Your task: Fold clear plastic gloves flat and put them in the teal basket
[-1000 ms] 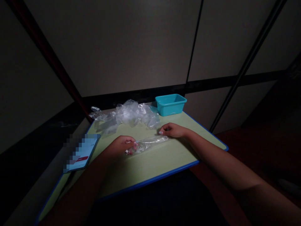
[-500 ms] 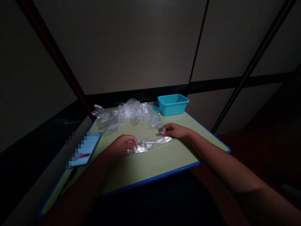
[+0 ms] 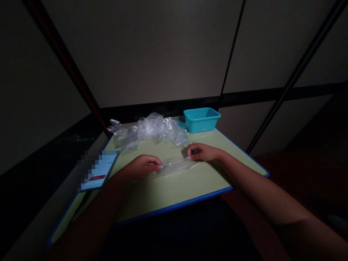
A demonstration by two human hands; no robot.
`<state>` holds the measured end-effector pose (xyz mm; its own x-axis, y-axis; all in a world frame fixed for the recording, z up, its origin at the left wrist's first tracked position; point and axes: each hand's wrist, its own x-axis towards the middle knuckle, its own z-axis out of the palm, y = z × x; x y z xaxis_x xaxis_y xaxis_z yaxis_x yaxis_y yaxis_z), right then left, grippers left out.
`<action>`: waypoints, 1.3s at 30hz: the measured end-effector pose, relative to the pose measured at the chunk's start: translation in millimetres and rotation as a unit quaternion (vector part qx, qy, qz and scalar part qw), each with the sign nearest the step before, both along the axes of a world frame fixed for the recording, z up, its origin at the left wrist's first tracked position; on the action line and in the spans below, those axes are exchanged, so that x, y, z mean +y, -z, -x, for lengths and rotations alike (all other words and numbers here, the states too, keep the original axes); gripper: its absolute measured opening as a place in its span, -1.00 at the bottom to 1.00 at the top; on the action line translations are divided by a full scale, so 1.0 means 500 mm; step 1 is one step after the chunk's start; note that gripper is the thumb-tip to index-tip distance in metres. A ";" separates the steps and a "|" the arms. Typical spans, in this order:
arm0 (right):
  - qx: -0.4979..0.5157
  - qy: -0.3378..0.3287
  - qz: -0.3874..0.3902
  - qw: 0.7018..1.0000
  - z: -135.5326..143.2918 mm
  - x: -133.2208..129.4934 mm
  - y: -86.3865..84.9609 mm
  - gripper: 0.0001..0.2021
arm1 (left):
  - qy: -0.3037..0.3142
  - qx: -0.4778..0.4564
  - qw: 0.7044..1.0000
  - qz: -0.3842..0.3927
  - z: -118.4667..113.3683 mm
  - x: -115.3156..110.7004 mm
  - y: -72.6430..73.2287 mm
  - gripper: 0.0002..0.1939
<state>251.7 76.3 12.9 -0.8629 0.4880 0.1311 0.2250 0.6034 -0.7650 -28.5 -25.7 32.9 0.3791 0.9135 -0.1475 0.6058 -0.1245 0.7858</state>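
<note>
Between my two hands a clear plastic bag [image 3: 176,165] stretches low over the pale green table [image 3: 174,194]. My left hand [image 3: 148,165] pinches its left part between thumb and fingers. At the bag's upper right edge, my right hand [image 3: 199,151] is closed in a pinch on the plastic. The bag looks flat and see-through, its exact outline hard to make out. Behind it lies a crumpled heap of clear plastic bags [image 3: 154,128].
A turquoise plastic basket [image 3: 202,121] stands at the table's back right. On the left edge lies a tablet or phone [image 3: 102,174] with a lit screen, partly pixelated. Cabinet panels [image 3: 163,54] rise right behind the table.
The bag lies flatter and shines less between my hands. My left fingertips have shifted slightly right along it, while my right hand stays nearly in place.
</note>
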 end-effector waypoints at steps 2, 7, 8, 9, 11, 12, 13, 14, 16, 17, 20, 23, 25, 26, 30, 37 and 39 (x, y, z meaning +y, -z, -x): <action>0.004 0.013 0.011 1.000 -0.001 -0.002 -0.001 -0.72 | -0.007 -0.015 1.000 -0.006 0.000 0.001 0.001 -0.72; 0.023 0.067 0.041 0.997 0.002 -0.001 0.009 -0.70 | -0.034 0.007 0.999 0.001 0.002 0.006 0.008 -0.67; 0.029 0.079 0.045 0.995 0.003 0.000 0.013 -0.69 | -0.039 0.021 0.999 0.005 0.003 0.007 0.008 -0.68; 0.033 0.088 0.049 0.994 0.005 0.002 0.016 -0.69 | -0.046 0.033 0.998 0.008 0.005 0.008 0.008 -0.68; 0.035 0.102 0.056 0.993 0.008 0.005 0.022 -0.68 | -0.066 0.045 0.997 0.016 0.009 0.009 0.007 -0.69; 0.032 0.106 0.060 0.992 0.009 0.006 0.023 -0.67 | -0.073 0.048 0.996 0.020 0.012 0.009 0.005 -0.69; 0.028 0.109 0.064 0.992 0.009 0.007 0.025 -0.67 | -0.079 0.052 0.995 0.024 0.014 0.009 0.004 -0.69; 0.023 0.110 0.067 0.991 0.008 0.008 0.025 -0.67 | -0.083 0.060 0.994 0.027 0.017 0.009 0.002 -0.70; 0.007 0.109 0.069 0.992 0.005 0.009 0.022 -0.67 | -0.087 0.075 0.993 0.030 0.020 0.009 0.001 -0.72; -0.003 0.108 0.068 0.992 0.003 0.010 0.020 -0.67 | -0.090 0.082 0.992 0.030 0.021 0.009 0.001 -0.73; -0.037 0.099 0.065 0.992 -0.003 0.009 0.014 -0.67 | -0.097 0.088 0.991 0.028 0.021 0.011 0.003 -0.75; -0.058 0.091 0.063 0.992 -0.004 0.010 0.013 -0.69 | -0.100 0.090 0.991 0.021 0.022 0.013 0.007 -0.76; -0.059 0.090 0.063 0.992 -0.004 0.010 0.014 -0.71 | -0.100 0.093 0.991 0.011 0.024 0.015 0.008 -0.78; -0.056 0.092 0.064 0.992 -0.003 0.010 0.015 -0.71 | -0.100 0.094 0.991 0.003 0.025 0.016 0.008 -0.79; -0.042 0.107 0.042 0.992 -0.001 0.010 0.020 -0.72 | -0.100 0.086 0.991 -0.031 0.030 0.017 0.004 -0.79; -0.031 0.142 -0.053 0.988 0.006 0.019 0.036 -0.73 | -0.122 0.074 0.989 -0.034 0.038 0.020 0.005 -0.83; -0.031 0.148 -0.070 0.986 0.010 0.021 0.039 -0.74 | -0.128 0.072 0.988 -0.036 0.040 0.022 0.008 -0.84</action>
<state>246.9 86.9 -6.8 -0.6945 0.6999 0.1670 0.4500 0.6036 -0.6582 -48.5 -14.8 29.1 0.1137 0.9870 -0.1134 0.7301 -0.0056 0.6833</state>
